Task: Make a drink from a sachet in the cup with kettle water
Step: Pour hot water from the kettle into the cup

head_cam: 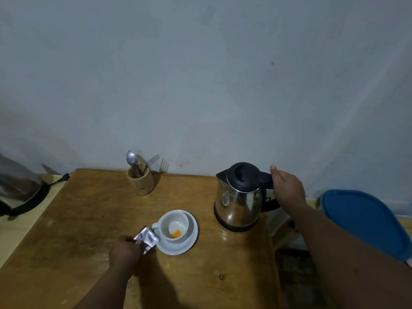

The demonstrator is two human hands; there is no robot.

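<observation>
Head view looks down on a wooden table (93, 219) against a grey wall. Near its middle a white cup (172, 226) sits on a white saucer (189, 240), with orange powder (175, 234) at the cup's bottom. The left hand (124, 250) pinches a torn silver sachet (146, 238) just beside the cup's handle. The right hand (287, 189) is clenched around the black handle of a steel electric kettle (239, 199) standing close to the table's right edge (lid shut, spout toward the cup). By the far edge, a wooden holder (140, 180) carries a spoon (132, 159) and a fork (152, 160).
</observation>
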